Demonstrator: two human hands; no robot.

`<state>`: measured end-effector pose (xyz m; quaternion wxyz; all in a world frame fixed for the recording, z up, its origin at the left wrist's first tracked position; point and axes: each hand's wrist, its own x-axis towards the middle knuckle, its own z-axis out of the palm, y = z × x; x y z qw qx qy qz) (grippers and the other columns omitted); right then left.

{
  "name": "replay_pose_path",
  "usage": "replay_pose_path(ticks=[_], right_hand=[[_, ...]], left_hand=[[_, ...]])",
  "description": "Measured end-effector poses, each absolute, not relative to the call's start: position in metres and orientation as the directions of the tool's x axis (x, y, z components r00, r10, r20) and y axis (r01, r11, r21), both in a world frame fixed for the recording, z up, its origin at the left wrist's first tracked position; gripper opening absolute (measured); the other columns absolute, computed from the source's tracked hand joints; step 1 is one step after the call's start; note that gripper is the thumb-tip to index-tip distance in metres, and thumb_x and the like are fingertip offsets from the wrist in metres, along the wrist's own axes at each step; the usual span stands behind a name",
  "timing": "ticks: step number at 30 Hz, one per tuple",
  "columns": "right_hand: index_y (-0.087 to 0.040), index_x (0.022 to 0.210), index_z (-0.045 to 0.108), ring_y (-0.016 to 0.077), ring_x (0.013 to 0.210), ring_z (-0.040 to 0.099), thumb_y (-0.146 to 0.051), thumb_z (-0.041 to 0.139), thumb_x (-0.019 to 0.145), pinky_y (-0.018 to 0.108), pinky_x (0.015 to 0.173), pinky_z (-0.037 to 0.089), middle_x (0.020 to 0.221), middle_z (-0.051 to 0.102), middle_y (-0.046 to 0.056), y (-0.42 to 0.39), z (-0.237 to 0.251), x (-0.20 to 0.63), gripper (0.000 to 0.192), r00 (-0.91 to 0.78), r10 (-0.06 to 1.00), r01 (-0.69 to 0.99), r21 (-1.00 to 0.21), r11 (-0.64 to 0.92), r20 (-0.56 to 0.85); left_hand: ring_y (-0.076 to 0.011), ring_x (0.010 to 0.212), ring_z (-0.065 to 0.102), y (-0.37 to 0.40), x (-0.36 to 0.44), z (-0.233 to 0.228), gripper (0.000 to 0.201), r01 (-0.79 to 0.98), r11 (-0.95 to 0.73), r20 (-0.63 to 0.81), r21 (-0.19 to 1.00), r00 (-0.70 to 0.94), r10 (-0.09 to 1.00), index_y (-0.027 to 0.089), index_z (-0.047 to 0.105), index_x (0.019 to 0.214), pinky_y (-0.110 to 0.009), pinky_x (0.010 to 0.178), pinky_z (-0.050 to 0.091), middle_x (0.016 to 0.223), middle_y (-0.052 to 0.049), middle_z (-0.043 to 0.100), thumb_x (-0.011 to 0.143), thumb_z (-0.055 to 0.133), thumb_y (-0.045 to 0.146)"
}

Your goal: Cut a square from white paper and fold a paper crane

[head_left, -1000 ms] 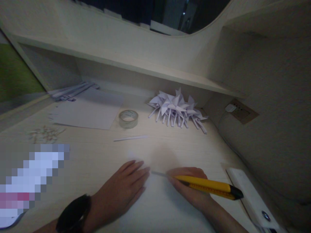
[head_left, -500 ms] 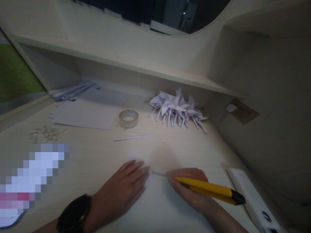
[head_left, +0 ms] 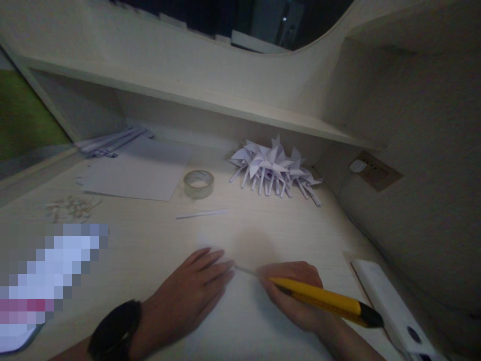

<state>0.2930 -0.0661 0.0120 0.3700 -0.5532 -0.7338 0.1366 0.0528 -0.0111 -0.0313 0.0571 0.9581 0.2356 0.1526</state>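
1. Two hands of mine lie low on the desk (head_left: 158, 240), a pale wood-grain top, matte and dimly lit.
2. Under them is a white sheet (head_left: 240, 321), flat and smooth, its far edge close to my fingertips.
3. My right hand (head_left: 291, 296) is clamped around a yellow cutter (head_left: 325, 301): a long, slim plastic body with a black end cap pointing back to the right.
4. Its thin grey blade (head_left: 246, 271) sticks out leftward, tip down at the sheet, just beside my left fingertips.
5. My left hand (head_left: 191, 296) is pressed flat, palm down on the sheet, fingers straight and nearly together, gripping nothing. A black watch (head_left: 114, 331) sits on that wrist.
6. Farther back, a clear tape roll (head_left: 199, 183) lies flat, ring-shaped and glossy.
7. A narrow white strip (head_left: 203, 214) lies between the roll and my hands.
8. Right of the roll, a heap of folded white pinwheels (head_left: 274, 168), pointed and creased, sits under the shelf (head_left: 188, 95).
9. Left of the roll lies another blank paper (head_left: 131, 175), with rolled paper sticks (head_left: 112, 141) behind it.
10. At far right, a white oblong bar (head_left: 391, 306) rests on the desk, near my right wrist.
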Motion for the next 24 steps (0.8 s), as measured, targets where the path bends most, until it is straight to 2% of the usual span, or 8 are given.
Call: replay_pose_path(ticks=[7,12,17,24], right_hand=[[-0.023,0.069,0.073,0.0155,0.059,0.070,-0.026,0.060,0.078,0.021,0.059,0.058,0.066,0.073,-0.001,-0.0654,0.0135,0.2944,0.016,-0.157,0.905,0.735,-0.565,0.374,0.395],[-0.024,0.071,0.074,0.0155,0.060,0.071,-0.025,0.060,0.078,0.020,0.061,0.058,0.068,0.074,-0.002,-0.0648,0.0150,0.2937,0.015,-0.177,0.892,0.727,-0.556,0.403,0.417],[-0.026,0.075,0.073,0.0146,0.060,0.071,-0.024,0.058,0.079,0.020,0.062,0.058,0.071,0.074,-0.003,-0.0657,0.0190,0.2930,0.016,-0.213,0.863,0.696,-0.548,0.463,0.458],[-0.025,0.073,0.073,0.0138,0.060,0.070,-0.024,0.059,0.078,0.018,0.061,0.057,0.070,0.074,-0.003,-0.0651,0.0190,0.2917,0.015,-0.206,0.867,0.700,-0.551,0.455,0.454]], left_hand=[[-0.0225,0.121,0.047,-0.0089,0.0509,-0.0378,0.036,0.434,-0.890,0.271,0.143,0.847,0.457,0.028,0.048,0.130,-0.043,0.103,0.034,0.131,0.000,0.055,0.094,0.045,0.026],[-0.0218,0.120,0.048,-0.0106,0.0519,-0.0378,0.035,0.435,-0.884,0.311,0.169,0.828,0.467,0.028,0.050,0.129,-0.042,0.104,0.034,0.129,0.000,0.057,0.094,0.046,0.025],[-0.0228,0.121,0.047,-0.0130,0.0525,-0.0362,0.036,0.447,-0.882,0.273,0.150,0.838,0.472,0.027,0.050,0.129,-0.043,0.103,0.034,0.132,-0.001,0.055,0.093,0.046,0.024],[-0.0227,0.124,0.045,-0.0152,0.0524,-0.0322,0.039,0.440,-0.881,0.294,0.177,0.830,0.474,0.027,0.046,0.133,-0.043,0.105,0.034,0.134,-0.001,0.053,0.094,0.045,0.026]])
